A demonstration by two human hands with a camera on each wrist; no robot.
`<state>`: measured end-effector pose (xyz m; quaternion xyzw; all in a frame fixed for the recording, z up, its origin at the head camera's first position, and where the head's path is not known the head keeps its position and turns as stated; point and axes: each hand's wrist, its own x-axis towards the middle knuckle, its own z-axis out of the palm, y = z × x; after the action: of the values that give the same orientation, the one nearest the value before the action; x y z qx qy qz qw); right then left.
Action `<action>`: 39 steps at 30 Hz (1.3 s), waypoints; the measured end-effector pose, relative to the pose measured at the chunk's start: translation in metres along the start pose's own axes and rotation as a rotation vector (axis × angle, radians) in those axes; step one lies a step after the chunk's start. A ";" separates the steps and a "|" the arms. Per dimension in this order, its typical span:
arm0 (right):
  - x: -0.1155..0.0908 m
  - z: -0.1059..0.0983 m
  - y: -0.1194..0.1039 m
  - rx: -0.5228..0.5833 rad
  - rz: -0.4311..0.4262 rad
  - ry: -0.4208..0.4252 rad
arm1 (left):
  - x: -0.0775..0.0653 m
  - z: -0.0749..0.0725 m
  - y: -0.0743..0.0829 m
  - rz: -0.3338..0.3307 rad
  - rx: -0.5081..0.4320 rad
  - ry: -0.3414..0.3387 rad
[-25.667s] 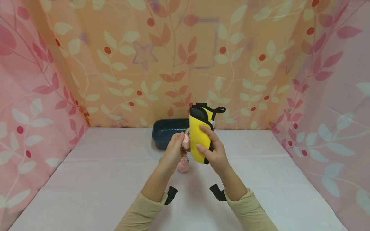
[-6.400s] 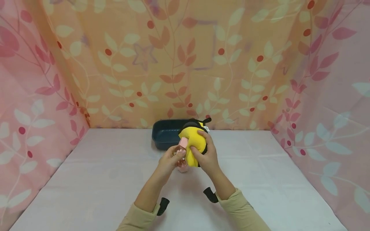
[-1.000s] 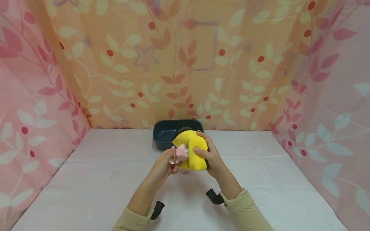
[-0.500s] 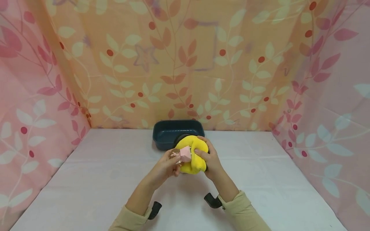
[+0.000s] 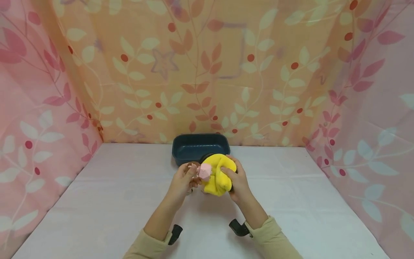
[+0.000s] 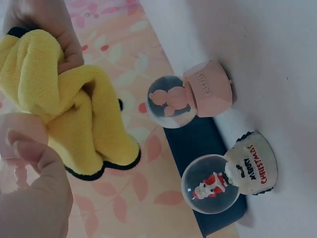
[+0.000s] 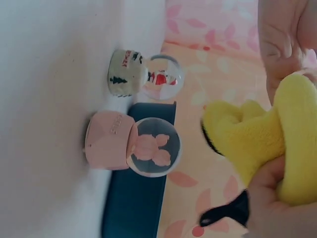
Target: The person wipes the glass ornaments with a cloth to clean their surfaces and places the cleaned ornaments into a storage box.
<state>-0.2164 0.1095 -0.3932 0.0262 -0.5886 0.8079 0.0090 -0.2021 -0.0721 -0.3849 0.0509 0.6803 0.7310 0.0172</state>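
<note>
A small pink snow globe (image 5: 205, 172) is in my left hand (image 5: 179, 184), held by its clear glass ball, with the pink base towards the right. A bunched yellow cloth with black trim (image 5: 220, 180) is gripped in my right hand (image 5: 238, 180) and lies against that base. Both hands are raised above the table. In the left wrist view, a pink globe marked CACTUS (image 6: 209, 90) and a white Christmas globe with a Santa inside (image 6: 253, 164) stand on the table beyond. Most of both standing globes is hidden behind my hands in the head view.
A dark blue rectangular tub (image 5: 181, 153) stands behind the hands on the white table (image 5: 113, 201). Patterned curtains (image 5: 145, 72) enclose the back and both sides. A black loop (image 7: 223, 213) hangs from the cloth in the right wrist view.
Long ago the cloth stood upright and fairly flat; now it is bunched and lower. Over the last second the globe's base has turned in my left hand, and the cloth has dropped slightly.
</note>
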 end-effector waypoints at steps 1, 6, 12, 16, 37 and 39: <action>0.000 0.000 0.000 0.008 -0.011 -0.012 | 0.000 0.000 0.001 0.001 -0.023 0.006; -0.004 0.003 -0.001 0.006 -0.064 -0.159 | 0.000 0.000 0.009 -0.019 -0.139 0.007; -0.006 0.008 0.002 -0.020 -0.094 -0.200 | -0.003 0.002 0.011 -0.068 -0.178 -0.041; -0.005 0.008 0.005 -0.018 -0.107 -0.141 | -0.003 0.001 0.008 -0.070 -0.213 -0.059; -0.011 -0.027 -0.016 -0.045 -0.077 -0.005 | 0.025 -0.031 0.014 -0.039 0.032 -0.031; -0.013 -0.032 -0.017 -0.041 -0.074 0.006 | 0.032 -0.038 0.015 -0.038 0.058 -0.023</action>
<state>-0.2035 0.1453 -0.3877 0.0457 -0.6037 0.7949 0.0412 -0.2365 -0.1075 -0.3712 0.0470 0.7019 0.7097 0.0372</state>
